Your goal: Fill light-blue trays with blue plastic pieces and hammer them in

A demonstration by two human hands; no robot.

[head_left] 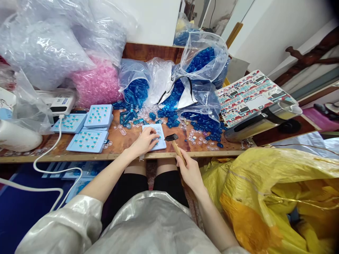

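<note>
Pale-blue panel (161,143) was laid by the front edge of the table (119,140), partly covered by the left hand (145,141), whose grip could not be told; hammer (176,146) was clamped in the right hand (190,168). Positioning was judged in hand; steadying before any blow was called for.

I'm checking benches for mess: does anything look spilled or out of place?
Blue pieces lie scattered across the wooden tabletop in front of open plastic bags, looking spilled, though possibly tipped out deliberately.
</note>
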